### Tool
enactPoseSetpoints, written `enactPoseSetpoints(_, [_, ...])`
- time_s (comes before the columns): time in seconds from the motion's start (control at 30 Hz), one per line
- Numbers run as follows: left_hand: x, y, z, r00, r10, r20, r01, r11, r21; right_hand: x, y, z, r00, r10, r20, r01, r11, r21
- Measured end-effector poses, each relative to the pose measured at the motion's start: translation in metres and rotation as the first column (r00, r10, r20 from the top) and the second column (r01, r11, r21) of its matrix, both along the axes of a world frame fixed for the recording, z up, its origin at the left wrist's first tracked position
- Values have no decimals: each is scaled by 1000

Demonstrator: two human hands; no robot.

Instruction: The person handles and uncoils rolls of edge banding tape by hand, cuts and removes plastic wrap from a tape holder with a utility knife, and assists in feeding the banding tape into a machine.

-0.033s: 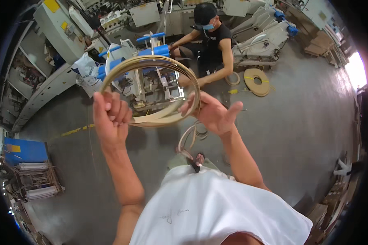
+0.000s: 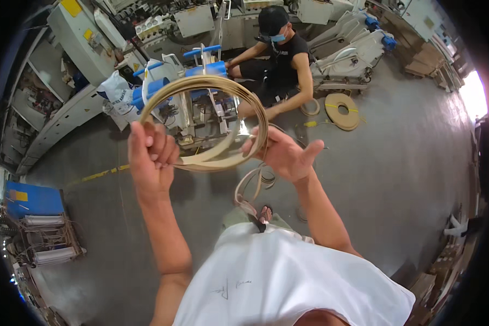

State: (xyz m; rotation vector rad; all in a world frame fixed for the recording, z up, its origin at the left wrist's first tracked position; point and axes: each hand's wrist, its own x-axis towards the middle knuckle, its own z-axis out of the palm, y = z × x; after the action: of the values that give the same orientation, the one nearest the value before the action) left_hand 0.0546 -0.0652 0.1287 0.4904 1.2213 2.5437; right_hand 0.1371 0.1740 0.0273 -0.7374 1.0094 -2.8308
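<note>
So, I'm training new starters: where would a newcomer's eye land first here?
Probably on the big tan coil above centre, gripped on its left by the left hand, with the right hand's fingers at its right side and thumb spread away. Next, perhaps the worker in black, top centre, then the flat tan roll on the floor, upper right.

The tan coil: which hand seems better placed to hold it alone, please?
Probably the left hand: its fingers are curled in a grip at the left side of the tan coil. The right hand is open, fingers at the right side, thumb spread away.
</note>
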Motion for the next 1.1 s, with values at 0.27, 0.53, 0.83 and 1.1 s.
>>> enactPoseSetpoints(0.27, [45,-4,7,999,-48,-5,47,989,-138,28,-48,1,919,-356,171,308,917,253])
enactPoseSetpoints(0.53, [64,-51,-46,982,-163,-97,94,861,-501,29,-56,21,688,-651,320,348,683,642])
enactPoseSetpoints(0.83, [12,-115,-1,724,-688,43,431,402,-808,33,-138,41,703,-504,-502,487,-173,856])
enactPoseSetpoints(1.1, [23,-96,-8,522,-831,-191,186,330,-925,44,-185,56,743,-439,-505,357,-378,854])
